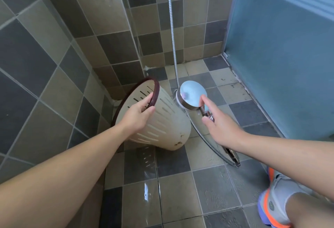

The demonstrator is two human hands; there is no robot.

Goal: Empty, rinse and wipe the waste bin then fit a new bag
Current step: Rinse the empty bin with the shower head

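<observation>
Left hand: your left hand (140, 117) reaches forward on a straight bare arm and grips the waste bin (159, 119) at its rim, fingers curled inside the mouth, thumb pressed on the outer wall.
Right hand: your right hand (218, 124) stretches in from the right, wrist level, and holds the shower head (193, 94) by its handle; the forefinger lies straight along the back of the head, the thumb pinches the chrome handle below it, and the other fingers are hidden.
Waste bin: a cream plastic cone with rows of narrow slots and a dark maroon rim band, it hangs tilted from your left fingers, mouth turned up and to the left, its base low over the floor (180, 191). Brown stains mark the wall near the base.
Shower head: a round, polished chrome disc, it sits just beyond your right fingertips and faces the bin's side, close to it; a faint spray shows between the two.
Hose: a ribbed metal hose (172, 28) drops along the wall and loops under your right hand.
Floor: square matte tiles in grey and tan, wet and glossy below your left forearm.
Door: a frosted blue panel (280, 55) stands to the right of your right hand.
Shoe: a grey, orange-trimmed trainer (276, 200) shows beneath your right arm.
</observation>
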